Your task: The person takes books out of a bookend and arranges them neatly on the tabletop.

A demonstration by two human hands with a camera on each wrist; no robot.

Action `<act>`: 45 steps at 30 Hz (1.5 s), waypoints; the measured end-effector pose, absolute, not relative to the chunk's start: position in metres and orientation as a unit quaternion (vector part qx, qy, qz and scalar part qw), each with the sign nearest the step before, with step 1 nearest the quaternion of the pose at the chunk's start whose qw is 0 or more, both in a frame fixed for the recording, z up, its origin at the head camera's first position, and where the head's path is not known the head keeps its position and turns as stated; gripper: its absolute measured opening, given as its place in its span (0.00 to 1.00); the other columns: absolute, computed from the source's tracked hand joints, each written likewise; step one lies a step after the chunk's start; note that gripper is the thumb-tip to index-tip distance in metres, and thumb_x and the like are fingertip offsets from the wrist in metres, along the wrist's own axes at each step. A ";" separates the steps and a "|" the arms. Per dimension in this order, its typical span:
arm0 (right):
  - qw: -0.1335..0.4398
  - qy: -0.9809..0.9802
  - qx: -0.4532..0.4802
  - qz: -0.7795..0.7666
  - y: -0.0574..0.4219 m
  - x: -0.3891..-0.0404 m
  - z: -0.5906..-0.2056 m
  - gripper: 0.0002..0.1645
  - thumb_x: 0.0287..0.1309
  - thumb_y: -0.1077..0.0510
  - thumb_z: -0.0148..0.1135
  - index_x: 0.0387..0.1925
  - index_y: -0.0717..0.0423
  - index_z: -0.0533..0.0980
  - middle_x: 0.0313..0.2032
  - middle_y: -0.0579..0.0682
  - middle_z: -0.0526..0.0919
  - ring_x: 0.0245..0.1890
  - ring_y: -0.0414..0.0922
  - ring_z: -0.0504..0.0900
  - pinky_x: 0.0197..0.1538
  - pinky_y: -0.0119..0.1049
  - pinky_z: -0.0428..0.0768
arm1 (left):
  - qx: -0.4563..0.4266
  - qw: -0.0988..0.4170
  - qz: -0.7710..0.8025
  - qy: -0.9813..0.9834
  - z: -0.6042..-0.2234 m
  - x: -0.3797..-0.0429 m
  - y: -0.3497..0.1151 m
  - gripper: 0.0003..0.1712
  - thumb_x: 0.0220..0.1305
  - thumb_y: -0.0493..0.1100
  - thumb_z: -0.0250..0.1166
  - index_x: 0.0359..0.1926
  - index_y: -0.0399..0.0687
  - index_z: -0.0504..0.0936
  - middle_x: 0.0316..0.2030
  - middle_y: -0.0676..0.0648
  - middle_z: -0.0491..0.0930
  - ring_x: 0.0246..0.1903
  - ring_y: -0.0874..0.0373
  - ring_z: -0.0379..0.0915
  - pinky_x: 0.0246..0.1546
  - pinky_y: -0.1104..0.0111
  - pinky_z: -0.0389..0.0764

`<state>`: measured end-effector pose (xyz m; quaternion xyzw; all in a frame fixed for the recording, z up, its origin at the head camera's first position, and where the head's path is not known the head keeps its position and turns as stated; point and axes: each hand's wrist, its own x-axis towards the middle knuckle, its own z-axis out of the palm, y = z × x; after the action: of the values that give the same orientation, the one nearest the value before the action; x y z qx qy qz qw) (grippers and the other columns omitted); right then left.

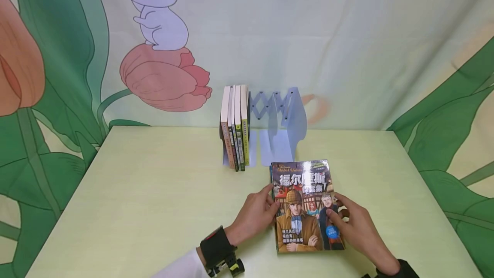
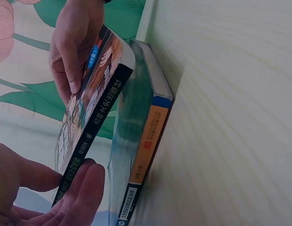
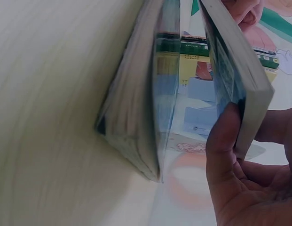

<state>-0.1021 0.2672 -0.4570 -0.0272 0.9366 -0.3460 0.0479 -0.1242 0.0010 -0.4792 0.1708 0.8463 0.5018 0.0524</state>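
Note:
A comic-style book (image 1: 299, 222) with a man in a checked cap on its cover is held between both hands. My left hand (image 1: 255, 216) pinches its dark spine between thumb and fingers. Opposite, my right hand (image 1: 356, 224) grips the other long edge, thumb on the cover and fingers beneath. Below, a second book (image 2: 148, 141) with an orange and blue spine lies flat on the table. In both wrist views a gap shows between the two books. From the head view the lower book is almost wholly hidden.
Behind the hands stands a pale blue expandable bookend rack (image 1: 297, 123). Several upright books (image 1: 235, 128) fill its left section. The light wood-grain table (image 1: 154, 196) reaches back to a printed curtain (image 1: 347, 46).

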 end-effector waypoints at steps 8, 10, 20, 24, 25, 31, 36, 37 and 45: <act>0.069 0.941 -0.033 -0.329 0.270 -0.106 -0.465 0.31 0.67 0.60 0.57 0.69 0.63 0.64 0.50 0.60 0.80 0.37 0.43 0.81 0.30 0.31 0.75 | 0.170 0.050 0.477 0.861 -0.486 -0.127 0.003 0.33 0.64 0.35 0.63 0.67 0.26 0.64 0.23 0.53 0.79 0.18 0.69 0.69 0.29 0.75 0.75; 0.075 0.941 -0.033 -0.327 0.271 -0.106 -0.465 0.32 0.65 0.61 0.57 0.69 0.65 0.63 0.51 0.61 0.80 0.39 0.44 0.81 0.31 0.32 0.75 | 0.169 0.049 0.471 0.864 -0.487 -0.127 0.003 0.33 0.63 0.35 0.63 0.66 0.26 0.65 0.22 0.53 0.79 0.18 0.69 0.69 0.29 0.75 0.75; 0.088 0.942 -0.044 -0.322 0.272 -0.107 -0.468 0.33 0.65 0.62 0.58 0.69 0.66 0.63 0.54 0.63 0.79 0.40 0.45 0.82 0.29 0.31 0.75 | 0.171 0.056 0.447 0.876 -0.491 -0.132 0.002 0.33 0.63 0.35 0.63 0.66 0.25 0.65 0.20 0.54 0.80 0.17 0.69 0.70 0.33 0.73 0.78; 0.086 0.942 -0.052 -0.319 0.273 -0.108 -0.472 0.32 0.65 0.62 0.59 0.68 0.66 0.64 0.53 0.62 0.79 0.40 0.45 0.82 0.31 0.31 0.77 | 0.169 0.069 0.446 0.876 -0.495 -0.134 0.002 0.33 0.64 0.35 0.62 0.66 0.24 0.65 0.20 0.53 0.79 0.16 0.68 0.70 0.29 0.74 0.76; 0.086 0.943 -0.053 -0.317 0.273 -0.108 -0.473 0.32 0.65 0.62 0.59 0.68 0.66 0.64 0.52 0.62 0.80 0.40 0.45 0.82 0.32 0.31 0.77 | 0.169 0.071 0.445 0.877 -0.495 -0.134 0.002 0.32 0.64 0.35 0.62 0.66 0.24 0.65 0.19 0.53 0.79 0.16 0.68 0.70 0.28 0.74 0.75; 0.082 0.945 -0.055 -0.313 0.274 -0.108 -0.475 0.32 0.65 0.63 0.59 0.68 0.65 0.65 0.50 0.61 0.81 0.41 0.45 0.83 0.35 0.32 0.79 | 0.169 0.085 0.440 0.878 -0.498 -0.135 0.002 0.32 0.66 0.36 0.61 0.66 0.25 0.64 0.18 0.54 0.77 0.15 0.67 0.70 0.29 0.73 0.75; 0.085 0.944 -0.054 -0.314 0.275 -0.109 -0.476 0.32 0.66 0.61 0.58 0.69 0.65 0.63 0.51 0.61 0.80 0.41 0.46 0.84 0.36 0.33 0.79 | 0.174 0.082 0.435 0.880 -0.499 -0.137 0.002 0.32 0.67 0.38 0.60 0.67 0.25 0.63 0.17 0.56 0.76 0.15 0.68 0.69 0.31 0.73 0.75; 0.086 0.944 -0.054 -0.314 0.275 -0.109 -0.476 0.32 0.67 0.61 0.58 0.69 0.65 0.63 0.51 0.61 0.80 0.41 0.46 0.84 0.36 0.33 0.79 | 0.174 0.081 0.433 0.881 -0.499 -0.137 0.002 0.33 0.67 0.39 0.60 0.67 0.26 0.63 0.17 0.57 0.75 0.15 0.68 0.68 0.30 0.74 0.74; 0.034 0.956 -0.054 -0.286 0.273 -0.110 -0.477 0.32 0.64 0.59 0.61 0.67 0.61 0.66 0.48 0.58 0.81 0.35 0.41 0.82 0.34 0.34 0.78 | 0.167 0.073 0.417 0.891 -0.496 -0.138 0.002 0.33 0.67 0.45 0.60 0.67 0.30 0.66 0.17 0.58 0.70 0.16 0.67 0.64 0.23 0.73 0.69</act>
<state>-0.1101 0.2731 -0.4768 -0.0543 0.9560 -0.2864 0.0339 -0.1376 0.0018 -0.4962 0.1672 0.8905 0.4167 0.0734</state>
